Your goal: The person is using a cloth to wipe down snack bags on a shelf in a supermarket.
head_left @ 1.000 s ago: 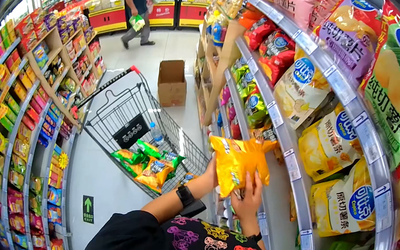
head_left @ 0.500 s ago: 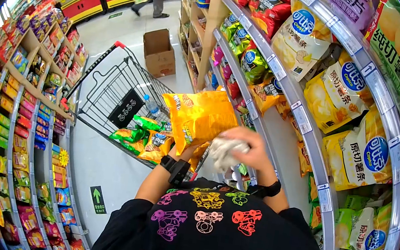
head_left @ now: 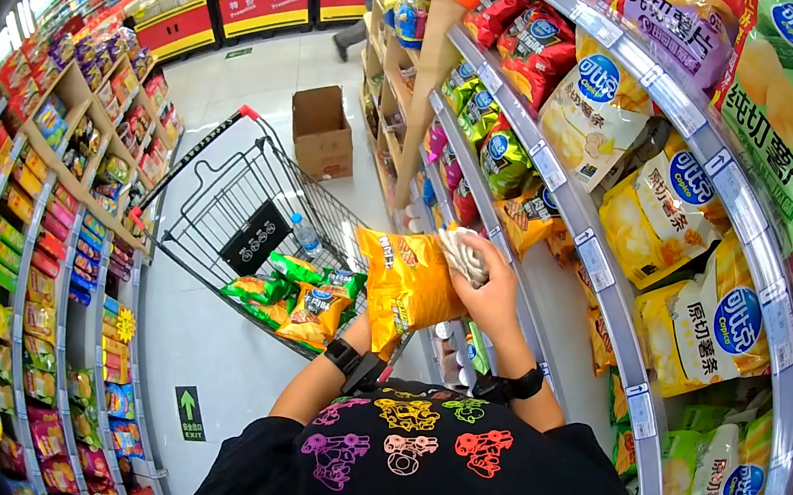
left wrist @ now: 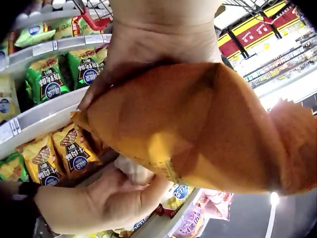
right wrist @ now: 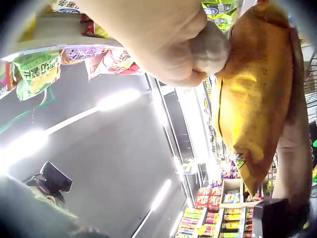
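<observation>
In the head view an orange bag of chips [head_left: 407, 284] is held up in front of the body, between cart and shelf. My left hand [head_left: 360, 333] grips it from behind and below; in the left wrist view the thumb of that left hand [left wrist: 158, 44] curls at the bag's edge. My right hand [head_left: 492, 295] holds a crumpled greyish-white cloth [head_left: 465, 257] against the bag's upper right side. The right wrist view shows the cloth [right wrist: 210, 49] bunched under the fingers, touching the chip bag [right wrist: 255, 94].
A shopping cart [head_left: 216, 169] stands ahead on the left, holding several green and orange chip bags [head_left: 316, 312] and a water bottle [head_left: 304, 232]. Snack shelves line both sides, the right one [head_left: 604, 265] close by. A cardboard box [head_left: 322, 133] sits on the floor beyond.
The cloth, not visible a second ago, came into view in the right hand beside the bag and now rests against it. The bag has turned more upright. The passer-by has walked behind the right shelf.
</observation>
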A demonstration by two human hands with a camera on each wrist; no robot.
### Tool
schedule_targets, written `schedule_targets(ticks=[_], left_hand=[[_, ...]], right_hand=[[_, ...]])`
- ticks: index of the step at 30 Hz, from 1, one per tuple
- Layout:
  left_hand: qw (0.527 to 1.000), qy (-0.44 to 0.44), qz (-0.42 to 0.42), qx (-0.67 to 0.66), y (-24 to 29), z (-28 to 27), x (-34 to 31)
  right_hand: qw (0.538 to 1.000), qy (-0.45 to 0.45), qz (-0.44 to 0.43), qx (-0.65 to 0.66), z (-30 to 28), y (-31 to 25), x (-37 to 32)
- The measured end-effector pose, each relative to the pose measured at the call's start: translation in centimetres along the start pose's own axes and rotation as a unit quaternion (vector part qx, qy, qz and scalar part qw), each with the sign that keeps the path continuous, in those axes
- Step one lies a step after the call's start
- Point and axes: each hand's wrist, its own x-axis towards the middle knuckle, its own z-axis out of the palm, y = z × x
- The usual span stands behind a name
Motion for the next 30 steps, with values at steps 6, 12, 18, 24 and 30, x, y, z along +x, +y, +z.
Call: schedule_targets(ticks=[6, 12, 18, 24, 30], left_hand=[[0.998, -0.005, -0.059, -0.004, -1.0, -0.1, 0.9], [0.996, -0.002, -0.086, -0.004, -1.2, 0.0, 1.2], [0.994, 0.007, -0.102, -0.024, -1.6, -1.5, 0.3], [0.994, 0.043, -0.095, 0.030, -2.5, -0.4, 1.6], [0.973, 0.050, 0.134, 0.179, -3.3, 1.5, 2.1]], right_hand=[[0.963, -0.129, -0.232, -0.048, -1.5, -3.6, -0.4], [0.970, -0.033, -0.178, -0.161, -2.9, -1.8, 0.0], [0.985, 0.014, -0.063, -0.161, -4.7, 1.5, -0.3], [0.996, 0.053, 0.022, -0.064, -3.4, 2.5, -1.9], [0.955, 0.078, 0.144, 0.246, -1.5, 3.8, -4.4]])
